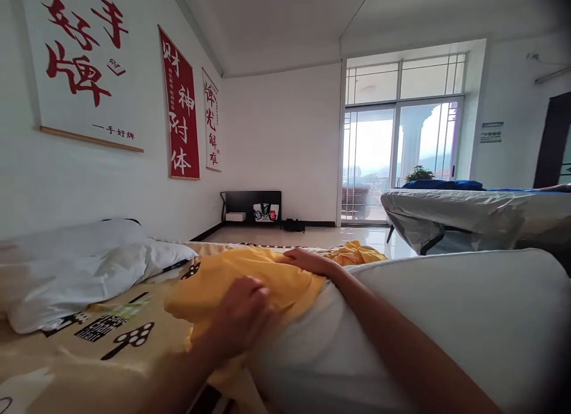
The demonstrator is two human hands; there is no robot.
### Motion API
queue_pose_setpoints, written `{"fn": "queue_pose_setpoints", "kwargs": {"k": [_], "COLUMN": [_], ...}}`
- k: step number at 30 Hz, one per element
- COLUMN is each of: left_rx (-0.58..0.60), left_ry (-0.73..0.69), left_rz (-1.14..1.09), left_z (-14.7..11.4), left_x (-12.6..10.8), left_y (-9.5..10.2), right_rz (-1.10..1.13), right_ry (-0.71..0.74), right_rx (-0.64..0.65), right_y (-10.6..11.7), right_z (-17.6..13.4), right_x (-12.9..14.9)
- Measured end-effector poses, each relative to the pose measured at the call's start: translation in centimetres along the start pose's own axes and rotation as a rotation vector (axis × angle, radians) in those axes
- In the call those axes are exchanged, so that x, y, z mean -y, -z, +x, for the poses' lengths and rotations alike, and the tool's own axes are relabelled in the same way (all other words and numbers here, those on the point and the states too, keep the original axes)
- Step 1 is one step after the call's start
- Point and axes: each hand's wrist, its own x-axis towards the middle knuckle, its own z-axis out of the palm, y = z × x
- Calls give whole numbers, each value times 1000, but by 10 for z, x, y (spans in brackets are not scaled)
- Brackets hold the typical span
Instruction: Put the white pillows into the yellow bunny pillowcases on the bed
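A yellow pillowcase (214, 277) covers the far left end of a large white pillow (464, 307), and the rest of the pillow lies bare toward the right. At the near edge of the pillowcase's opening is my left hand (243, 313), its fingers curled in against the yellow cloth and somewhat blurred. My right hand (310, 261) grips the far side of the opening, fingers bent over the fabric. Both forearms reach across the white pillow. The fingertips of either hand are partly hidden.
Beneath lies a beige patterned bed sheet (129, 313), with another white pillow (102, 271) at the left. Bunched yellow cloth (359, 253) sits beyond my right hand. A plastic-covered table (473, 209) stands at the right, and a low black shelf (250, 200) against the far wall.
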Motion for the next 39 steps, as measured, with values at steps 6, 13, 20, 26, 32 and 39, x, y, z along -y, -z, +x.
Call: {"fn": "queue_pose_setpoints", "kwargs": {"k": [6, 13, 20, 26, 32, 39], "left_rx": [-426, -409, -985, -809, -752, -835], "left_ry": [908, 924, 796, 764, 729, 708], "left_rz": [-324, -726, -597, -656, -688, -649], "left_z": [-31, -13, 39, 54, 57, 66], "left_x": [112, 114, 102, 68, 63, 56], "left_y": [31, 36, 69, 66, 68, 63], "right_rz": [-280, -424, -394, -328, -302, -243], "right_ry": [-88, -151, -135, -64, -102, -37], "right_rx": [-297, -373, -371, -290, -351, -418], "right_y": [25, 42, 47, 57, 65, 65], "right_z": [-20, -39, -50, -69, -103, -112], "right_x": [5, 17, 13, 2, -24, -28]}}
